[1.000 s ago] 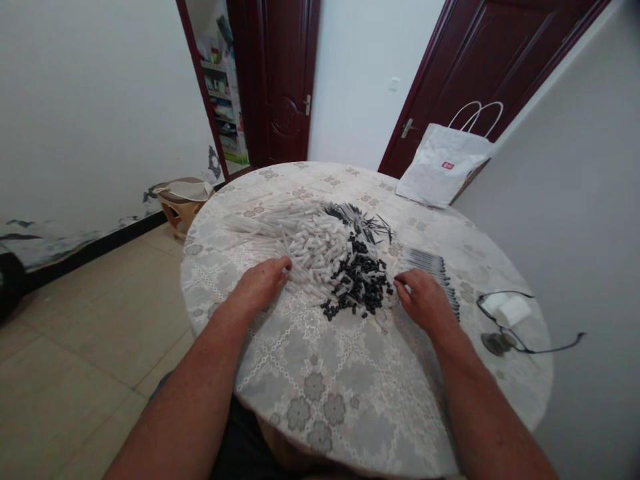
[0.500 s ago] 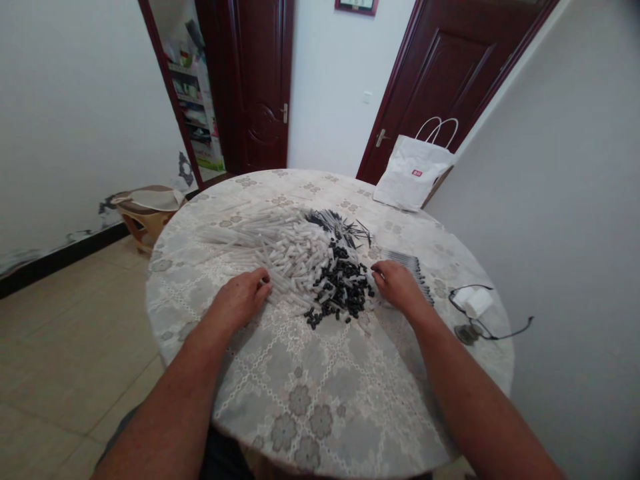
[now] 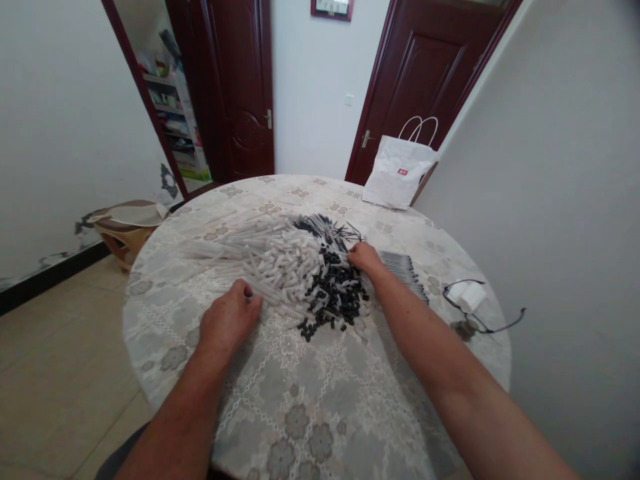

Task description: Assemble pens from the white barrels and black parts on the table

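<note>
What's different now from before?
The right hand moved away from the person, from beside the black pieces to their far edge. I can't tell if it grabbed anything. The left hand stayed near the white tubes; the bag stayed put.

On the tbl [image 3: 350,387] in front of me, long tubes [image 3: 215,248] lie on the L of the heap, short tubes [image 3: 287,260] mid, small caps [image 3: 340,293] to the R and thin sticks [image 3: 327,230] behind the caps. A row of rods [image 3: 400,267] is just R of the heap, w/ glasses [image 3: 505,327] further R and packets [image 3: 469,295] by the lenses. At the back R edge stands a bag [image 3: 397,173], & off the tbl's L side, on the floor, is a stool [image 3: 125,240]
</note>
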`<state>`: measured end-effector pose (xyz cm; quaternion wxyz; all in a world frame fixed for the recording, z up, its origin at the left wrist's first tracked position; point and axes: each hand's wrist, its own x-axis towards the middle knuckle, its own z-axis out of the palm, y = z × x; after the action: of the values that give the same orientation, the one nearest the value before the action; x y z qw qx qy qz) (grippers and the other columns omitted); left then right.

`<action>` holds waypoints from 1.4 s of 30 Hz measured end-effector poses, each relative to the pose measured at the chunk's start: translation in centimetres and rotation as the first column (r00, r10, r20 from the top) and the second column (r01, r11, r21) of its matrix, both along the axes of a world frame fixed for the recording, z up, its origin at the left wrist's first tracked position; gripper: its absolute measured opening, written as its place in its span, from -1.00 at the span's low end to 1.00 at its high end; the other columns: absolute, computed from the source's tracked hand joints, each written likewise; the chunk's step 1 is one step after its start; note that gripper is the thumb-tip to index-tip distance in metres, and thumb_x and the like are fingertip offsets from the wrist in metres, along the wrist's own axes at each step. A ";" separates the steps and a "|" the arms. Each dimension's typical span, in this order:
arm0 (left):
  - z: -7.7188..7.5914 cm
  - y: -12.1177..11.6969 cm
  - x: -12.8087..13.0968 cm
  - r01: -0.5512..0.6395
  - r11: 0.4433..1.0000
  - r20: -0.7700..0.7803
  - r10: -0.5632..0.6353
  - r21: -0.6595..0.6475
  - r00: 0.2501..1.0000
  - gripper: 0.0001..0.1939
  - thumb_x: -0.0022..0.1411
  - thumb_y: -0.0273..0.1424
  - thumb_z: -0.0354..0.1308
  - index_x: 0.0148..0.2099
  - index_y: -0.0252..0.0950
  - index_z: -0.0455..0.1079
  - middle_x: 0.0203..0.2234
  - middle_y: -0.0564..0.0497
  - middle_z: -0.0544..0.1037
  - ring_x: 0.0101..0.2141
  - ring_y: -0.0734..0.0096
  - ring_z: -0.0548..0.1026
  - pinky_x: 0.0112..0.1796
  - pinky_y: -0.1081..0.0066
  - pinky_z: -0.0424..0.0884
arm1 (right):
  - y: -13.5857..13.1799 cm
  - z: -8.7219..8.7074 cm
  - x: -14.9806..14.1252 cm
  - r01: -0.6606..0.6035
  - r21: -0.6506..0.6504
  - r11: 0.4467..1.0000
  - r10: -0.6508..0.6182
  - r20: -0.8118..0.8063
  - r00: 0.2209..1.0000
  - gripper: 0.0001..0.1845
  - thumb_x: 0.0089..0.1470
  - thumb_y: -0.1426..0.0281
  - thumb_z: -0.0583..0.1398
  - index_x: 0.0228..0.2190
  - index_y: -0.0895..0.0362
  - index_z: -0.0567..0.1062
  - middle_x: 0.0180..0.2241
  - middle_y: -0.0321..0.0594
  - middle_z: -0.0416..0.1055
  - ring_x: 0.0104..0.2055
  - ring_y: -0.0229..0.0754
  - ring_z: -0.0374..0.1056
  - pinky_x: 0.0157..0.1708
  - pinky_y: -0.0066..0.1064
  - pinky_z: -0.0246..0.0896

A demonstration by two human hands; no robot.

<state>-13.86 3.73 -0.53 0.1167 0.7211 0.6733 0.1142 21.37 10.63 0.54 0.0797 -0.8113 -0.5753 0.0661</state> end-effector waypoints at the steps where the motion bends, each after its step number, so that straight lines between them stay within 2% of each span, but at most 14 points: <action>1: -0.1 0.1 -0.1 -0.009 1.000 0.007 0.009 -0.001 1.000 -0.76 0.34 -0.14 -0.01 -0.12 -0.17 0.31 -0.30 -0.14 0.63 -0.27 0.03 0.58 -0.35 0.28 0.27 | 0.2 -0.1 0.0 0.007 -0.010 1.000 -0.007 -0.012 1.000 -0.58 0.07 0.32 0.31 -0.06 0.27 0.63 -0.13 0.10 0.62 -0.21 -0.07 0.50 -0.28 -0.44 0.24; 6: -0.6 0.5 -0.6 -0.083 0.996 0.074 0.085 -0.023 0.994 -0.79 0.31 -0.18 0.01 -0.11 -0.17 0.28 -0.33 -0.15 0.61 -0.29 0.02 0.57 -0.35 0.26 0.27 | -0.1 -0.4 0.1 -0.001 -0.032 0.999 0.000 -0.048 0.999 -0.68 0.10 0.39 0.25 -0.15 0.29 0.67 -0.22 0.04 0.63 -0.26 -0.12 0.48 -0.33 -0.47 0.19; 11: -0.8 0.4 -1.1 -0.144 0.987 0.247 0.159 -0.078 0.956 -0.66 0.24 -0.23 0.09 0.03 -0.21 0.27 -0.28 -0.16 0.63 -0.29 0.02 0.58 -0.34 0.27 0.30 | -1.6 -0.5 0.5 -0.037 -0.052 0.998 0.034 -0.068 0.997 -0.77 0.08 0.46 0.23 -0.30 0.27 0.70 -0.34 -0.04 0.62 -0.33 -0.19 0.45 -0.38 -0.48 0.11; 16: -0.2 0.1 -1.0 -0.139 0.990 0.369 0.143 -0.037 0.918 -0.49 0.20 -0.30 0.10 0.19 -0.28 0.25 -0.28 -0.14 0.63 -0.32 0.06 0.59 -0.34 0.29 0.33 | -3.4 0.0 0.6 -0.062 -0.045 0.997 0.056 -0.107 0.993 -0.80 0.06 0.43 0.23 -0.42 0.24 0.67 -0.45 -0.10 0.57 -0.40 -0.20 0.41 -0.45 -0.45 0.03; 19: 0.6 -0.2 -0.5 -0.102 0.994 0.492 0.106 -0.034 0.864 -0.54 0.21 -0.30 0.11 0.14 -0.29 0.34 -0.33 -0.08 0.62 -0.40 0.16 0.58 -0.36 0.31 0.38 | -5.0 0.5 0.4 -0.073 -0.035 0.997 0.068 -0.145 0.987 -0.78 0.07 0.42 0.20 -0.48 0.22 0.65 -0.53 -0.15 0.53 -0.44 -0.21 0.38 -0.47 -0.44 0.00; 22: 1.6 -0.8 0.3 -0.023 0.997 0.678 0.064 -0.069 0.732 -0.71 0.20 -0.25 0.15 -0.08 -0.27 0.43 -0.40 -0.02 0.58 -0.47 0.25 0.54 -0.38 0.32 0.44 | -7.1 0.6 0.0 -0.082 -0.021 0.996 0.077 -0.186 0.980 -0.77 0.08 0.41 0.18 -0.49 0.20 0.62 -0.57 -0.21 0.50 -0.46 -0.23 0.37 -0.48 -0.45 -0.01; 25: 2.4 -1.6 1.3 0.051 0.995 0.881 0.057 -0.091 0.469 -0.73 0.14 -0.20 0.26 -0.21 -0.27 0.39 -0.44 0.02 0.54 -0.41 0.26 0.55 -0.38 0.32 0.51 | -9.1 0.5 -0.3 -0.082 -0.003 0.997 0.080 -0.207 0.975 -0.78 0.08 0.40 0.18 -0.48 0.19 0.60 -0.56 -0.21 0.49 -0.46 -0.23 0.36 -0.48 -0.44 -0.03; 28: 2.7 -2.1 2.3 0.106 0.984 0.974 0.119 -0.141 0.194 -0.68 0.12 -0.21 0.31 -0.19 -0.27 0.33 -0.38 -0.01 0.58 -0.33 0.23 0.61 -0.34 0.30 0.56 | -10.5 0.3 -0.5 -0.077 0.027 0.997 0.081 -0.206 0.975 -0.79 0.09 0.40 0.17 -0.47 0.19 0.58 -0.54 -0.20 0.49 -0.45 -0.23 0.33 -0.46 -0.43 -0.06; 31: 2.9 -2.6 3.2 0.177 0.968 0.984 0.179 -0.178 0.009 -0.67 0.14 -0.24 0.31 -0.17 -0.25 0.26 -0.31 -0.04 0.62 -0.28 0.13 0.67 -0.29 0.21 0.59 | -11.1 0.0 -0.8 -0.068 0.065 0.996 0.080 -0.196 0.977 -0.79 0.11 0.41 0.15 -0.48 0.18 0.55 -0.52 -0.19 0.49 -0.44 -0.22 0.31 -0.45 -0.42 -0.08; 34: 3.0 -2.9 3.8 0.209 0.959 0.975 0.209 -0.190 -0.071 -0.65 0.15 -0.27 0.32 -0.17 -0.22 0.22 -0.28 -0.03 0.62 -0.27 0.06 0.68 -0.29 0.16 0.61 | -11.4 -0.2 -1.0 -0.067 0.096 0.993 0.085 -0.192 0.978 -0.78 0.13 0.40 0.14 -0.49 0.17 0.52 -0.50 -0.18 0.49 -0.44 -0.22 0.29 -0.45 -0.41 -0.10; 39: 2.7 -3.0 4.1 0.246 0.955 0.974 0.199 -0.168 -0.110 -0.67 0.18 -0.29 0.34 -0.15 -0.23 0.25 -0.25 -0.04 0.63 -0.25 0.09 0.69 -0.26 0.19 0.62 | -12.1 0.1 -1.3 -0.074 0.165 0.984 0.103 -0.175 0.979 -0.80 0.19 0.40 0.13 -0.44 0.15 0.47 -0.43 -0.16 0.51 -0.36 -0.20 0.32 -0.39 -0.41 -0.07; 42: 2.4 -2.9 4.2 0.271 0.948 0.969 0.209 -0.168 -0.129 -0.68 0.20 -0.31 0.34 -0.12 -0.25 0.28 -0.25 -0.06 0.64 -0.24 0.12 0.69 -0.24 0.21 0.63 | -12.7 0.9 -1.7 -0.085 0.258 0.962 0.133 -0.175 0.975 -0.80 0.25 0.36 0.11 -0.40 0.12 0.44 -0.41 -0.18 0.50 -0.35 -0.18 0.33 -0.36 -0.41 -0.03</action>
<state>-9.70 0.88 1.91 0.6983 0.3737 0.3444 0.5042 19.68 -2.10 1.44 0.2319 -0.7516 -0.6129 0.0752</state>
